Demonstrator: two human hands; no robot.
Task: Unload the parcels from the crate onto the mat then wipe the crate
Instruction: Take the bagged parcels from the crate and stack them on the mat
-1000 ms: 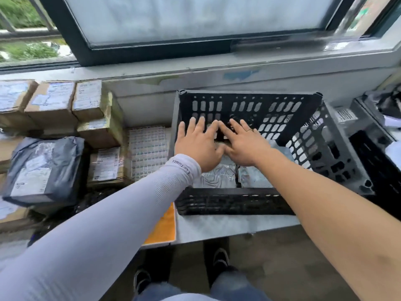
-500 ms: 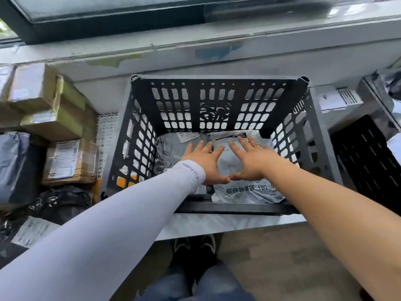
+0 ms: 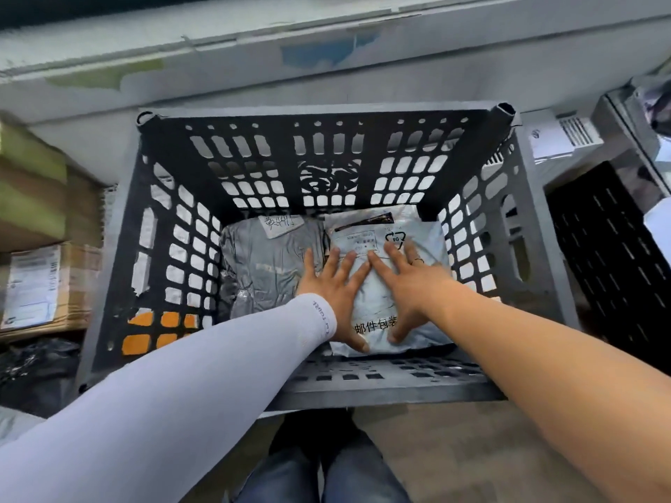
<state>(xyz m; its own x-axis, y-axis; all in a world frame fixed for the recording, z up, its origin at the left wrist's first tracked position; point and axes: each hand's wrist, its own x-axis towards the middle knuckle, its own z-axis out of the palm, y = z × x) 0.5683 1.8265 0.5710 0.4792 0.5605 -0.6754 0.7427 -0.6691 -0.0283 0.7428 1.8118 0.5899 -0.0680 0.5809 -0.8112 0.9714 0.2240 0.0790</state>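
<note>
Crate: your black slotted crate (image 3: 328,165) stands on the worktop (image 3: 566,168), its near wall at the worktop's front edge and its far wall toward the back, below the sill.
Parcels: two soft mailer bags lie side by side on the crate floor. The pale grey parcel (image 3: 377,321) with printed characters and a recycling mark fills the right half; the darker grey parcel (image 3: 268,263), with a handwritten white label at its far end, fills the left half. They touch along the middle.
Left hand: your left hand (image 3: 332,285), in a white sleeve, lies flat with fingers spread and straight. Its palm and thumb press on the pale grey parcel, and its outer fingers reach over the seam onto the darker one. It grips nothing.
Right hand: your right hand (image 3: 406,281) is also spread flat on the pale grey parcel, fingers straight, thumb down near the parcel's front end. No grasp.
Surroundings: cardboard boxes (image 3: 40,285) are stacked at the left of the crate; a second black crate (image 3: 613,255) sits at the right edge.
</note>
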